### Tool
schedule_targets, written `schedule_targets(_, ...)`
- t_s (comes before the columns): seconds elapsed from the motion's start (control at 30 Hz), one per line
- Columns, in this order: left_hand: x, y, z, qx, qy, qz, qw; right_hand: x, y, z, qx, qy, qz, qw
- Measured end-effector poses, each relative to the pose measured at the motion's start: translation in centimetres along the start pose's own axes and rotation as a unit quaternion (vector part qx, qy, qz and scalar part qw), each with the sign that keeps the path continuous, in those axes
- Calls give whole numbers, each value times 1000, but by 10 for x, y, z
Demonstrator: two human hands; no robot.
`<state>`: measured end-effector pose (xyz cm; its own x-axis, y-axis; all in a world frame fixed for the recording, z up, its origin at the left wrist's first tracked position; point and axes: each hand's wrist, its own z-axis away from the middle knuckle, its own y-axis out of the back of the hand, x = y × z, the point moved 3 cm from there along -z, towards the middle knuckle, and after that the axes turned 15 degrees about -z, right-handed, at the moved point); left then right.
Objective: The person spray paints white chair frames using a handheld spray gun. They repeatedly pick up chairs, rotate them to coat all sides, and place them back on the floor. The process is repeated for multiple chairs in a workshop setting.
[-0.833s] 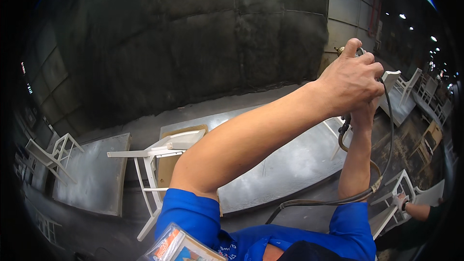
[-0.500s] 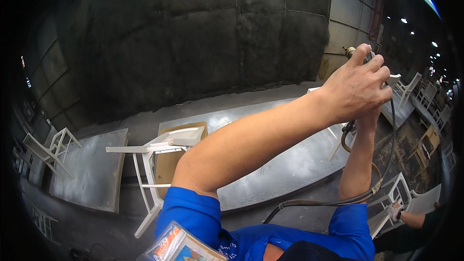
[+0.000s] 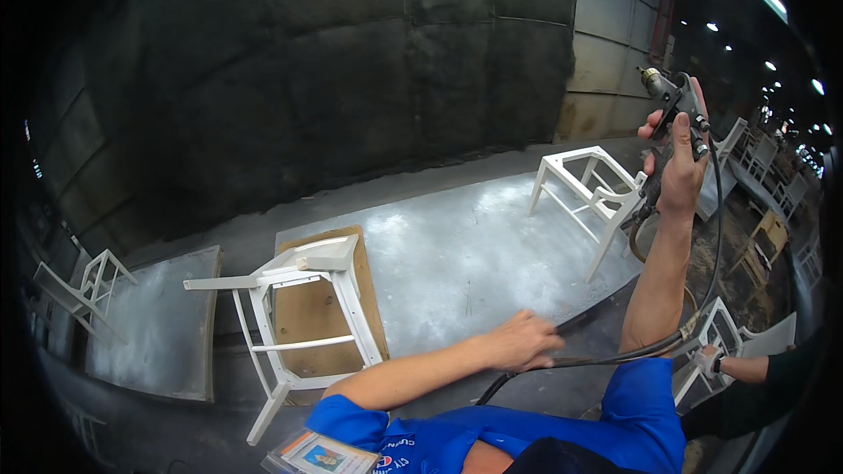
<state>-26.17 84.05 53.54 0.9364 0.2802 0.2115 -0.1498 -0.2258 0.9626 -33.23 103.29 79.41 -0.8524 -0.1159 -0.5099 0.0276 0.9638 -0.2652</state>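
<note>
Left hand (image 3: 525, 342) lowered clear of spray gun (image 3: 678, 110)

Grey table (image 3: 439, 254): near edge partly hidden by left forearm (image 3: 413, 373). Spray gun: raised at right, clamped in right hand (image 3: 680, 171) (partly covered). Hands apart; left hand blurred, closure cannot be told.

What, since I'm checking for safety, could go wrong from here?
The black hose runs close to the left hand and could snag it, tugging the spray gun in the right hand. The left forearm also lies near the white chair over the brown board, so it might bump that chair.
</note>
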Motion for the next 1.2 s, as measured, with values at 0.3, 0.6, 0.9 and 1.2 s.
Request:
schedule_targets(0.3, -22, -265, 113, -143, 214, 405, 877, 14, 23, -17, 16, -84, -47, 995)
schedule_targets(0.6, 38, -324, 217, -44, 305, 465, 830, -11, -6, 5, 33, -47, 62, 996)
schedule_targets(0.9, 81, -305, 266, -47, 264, 622, 735, -47, -56, 29, 41, -63, 120, 990)
schedule_targets(1.2, 80, -281, 274, 55, 424, 457, 780, 1, 3, 61, 8, -180, 98, 979)
